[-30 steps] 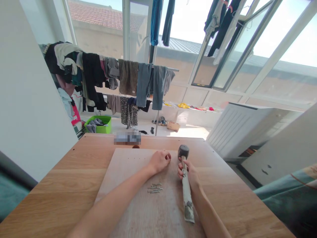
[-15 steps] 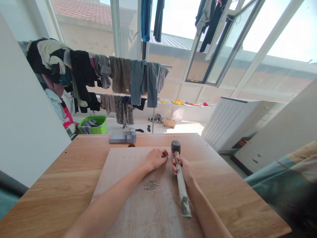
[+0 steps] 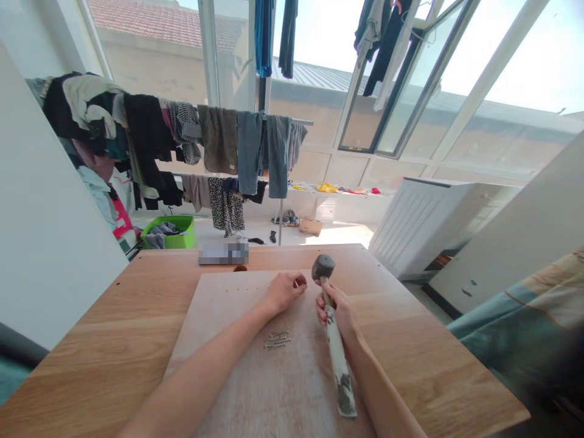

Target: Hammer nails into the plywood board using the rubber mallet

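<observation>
My right hand [image 3: 338, 311] grips a rubber mallet [image 3: 334, 340] by its whitish, worn handle, close below the dark head. The head is raised just right of my left hand [image 3: 286, 291]. The left hand rests near the far edge of a pale wooden board [image 3: 237, 353], thumb and fingertips pinched together on what seems to be a nail, mostly hidden by the fingers. Several loose nails [image 3: 277, 339] lie in a small pile on the board, nearer to me. A row of small dark spots runs along the board's far edge, left of my left hand.
The board lies on a wooden table [image 3: 114, 322]. A blurred-out flat object [image 3: 223, 253] and a small round brown thing [image 3: 240, 268] are at the table's far edge. Beyond stand a laundry rack hung with clothes [image 3: 219, 143], a green basket [image 3: 182, 240] and a white cabinet [image 3: 410, 225].
The mallet's head has tilted and risen slightly, and its handle end has swung down toward me. My left hand keeps its place on the board. The whole view has shifted a little.
</observation>
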### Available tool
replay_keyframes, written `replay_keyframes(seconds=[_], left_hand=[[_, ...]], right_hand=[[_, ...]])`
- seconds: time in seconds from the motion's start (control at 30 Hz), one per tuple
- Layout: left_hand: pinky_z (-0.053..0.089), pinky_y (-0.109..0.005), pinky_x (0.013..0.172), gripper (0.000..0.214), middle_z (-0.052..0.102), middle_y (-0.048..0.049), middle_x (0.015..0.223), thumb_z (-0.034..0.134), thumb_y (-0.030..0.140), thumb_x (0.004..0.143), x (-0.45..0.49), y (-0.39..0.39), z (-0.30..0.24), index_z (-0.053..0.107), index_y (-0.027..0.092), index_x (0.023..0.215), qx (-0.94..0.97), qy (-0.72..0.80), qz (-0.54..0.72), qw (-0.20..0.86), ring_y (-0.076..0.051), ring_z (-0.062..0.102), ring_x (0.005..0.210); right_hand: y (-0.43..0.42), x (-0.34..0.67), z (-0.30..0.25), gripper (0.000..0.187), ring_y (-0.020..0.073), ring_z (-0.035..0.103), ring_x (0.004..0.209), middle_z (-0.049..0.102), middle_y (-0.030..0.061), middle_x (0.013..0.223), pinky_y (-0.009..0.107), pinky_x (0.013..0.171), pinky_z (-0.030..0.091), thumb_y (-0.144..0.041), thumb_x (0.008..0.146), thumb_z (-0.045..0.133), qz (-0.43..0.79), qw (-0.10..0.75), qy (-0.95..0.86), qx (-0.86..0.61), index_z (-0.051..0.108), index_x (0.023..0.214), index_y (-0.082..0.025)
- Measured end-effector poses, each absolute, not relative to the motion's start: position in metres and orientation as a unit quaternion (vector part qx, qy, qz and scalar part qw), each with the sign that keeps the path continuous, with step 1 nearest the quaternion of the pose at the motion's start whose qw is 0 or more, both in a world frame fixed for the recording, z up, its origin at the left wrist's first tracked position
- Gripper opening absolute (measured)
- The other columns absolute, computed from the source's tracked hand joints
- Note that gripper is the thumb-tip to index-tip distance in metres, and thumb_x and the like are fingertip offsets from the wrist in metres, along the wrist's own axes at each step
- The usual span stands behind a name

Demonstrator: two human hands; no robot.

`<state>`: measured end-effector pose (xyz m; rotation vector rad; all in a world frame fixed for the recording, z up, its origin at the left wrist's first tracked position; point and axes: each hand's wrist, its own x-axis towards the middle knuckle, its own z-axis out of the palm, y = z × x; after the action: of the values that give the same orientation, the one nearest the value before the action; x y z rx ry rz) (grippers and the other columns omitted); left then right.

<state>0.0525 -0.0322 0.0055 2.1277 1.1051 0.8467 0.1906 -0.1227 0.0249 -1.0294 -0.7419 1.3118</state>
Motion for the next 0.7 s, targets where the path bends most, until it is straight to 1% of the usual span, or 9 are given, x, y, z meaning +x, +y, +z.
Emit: replay_keyframes(seconds=[0.17,0.3,0.43,0.57,0.7], left_hand=[[0.043,-0.021,0.062,0.012,0.069,0.0010,0.069,0.064,0.023,0.078,0.0527,-0.0323,0.0047,0.074,0.019,0.081,0.798,0.407,0.332,0.295,-0.011,0.058,0.063],[0.042,-0.020,0.061,0.012,0.068,0.0014,0.068,0.063,0.021,0.077,0.0525,-0.0327,0.0049,0.074,0.018,0.081,0.796,0.403,0.340,0.296,-0.011,0.057,0.062],[0.042,-0.020,0.061,0.013,0.069,0.0013,0.068,0.062,0.019,0.077,0.0521,-0.0336,0.0065,0.075,0.018,0.080,0.796,0.401,0.342,0.298,-0.011,0.058,0.062],[0.042,-0.021,0.061,0.013,0.069,0.0008,0.068,0.064,0.022,0.077,0.0514,-0.0338,0.0074,0.075,0.017,0.079,0.793,0.403,0.342,0.302,-0.011,0.057,0.062],[0.042,-0.021,0.061,0.014,0.069,0.0009,0.067,0.063,0.023,0.078,0.0512,-0.0336,0.0067,0.075,0.018,0.078,0.792,0.404,0.342,0.305,-0.011,0.057,0.062]], right_hand=[[-0.1278,0.1864,0.0315,0.052,0.0074,0.041,0.030,0.052,-0.0092,0.051,0.018,0.026,0.030,-0.053,0.072,0.070,0.580,0.607,-0.337,-0.426,0.058,0.109,-0.018],[-0.1274,0.1849,0.0279,0.055,0.0084,0.043,0.030,0.054,-0.0089,0.051,0.019,0.026,0.033,-0.055,0.073,0.070,0.581,0.585,-0.353,-0.441,0.056,0.111,-0.018],[-0.1274,0.1836,0.0280,0.058,0.0084,0.043,0.029,0.053,-0.0091,0.049,0.018,0.025,0.033,-0.056,0.071,0.070,0.568,0.570,-0.351,-0.479,0.056,0.111,-0.017],[-0.1294,0.1821,0.0322,0.057,0.0085,0.042,0.029,0.051,-0.0099,0.047,0.018,0.025,0.033,-0.056,0.072,0.068,0.568,0.583,-0.361,-0.456,0.055,0.112,-0.017],[-0.1305,0.1806,0.0348,0.056,0.0085,0.042,0.029,0.051,-0.0101,0.047,0.017,0.025,0.032,-0.056,0.071,0.069,0.563,0.572,-0.357,-0.479,0.055,0.110,-0.017]])
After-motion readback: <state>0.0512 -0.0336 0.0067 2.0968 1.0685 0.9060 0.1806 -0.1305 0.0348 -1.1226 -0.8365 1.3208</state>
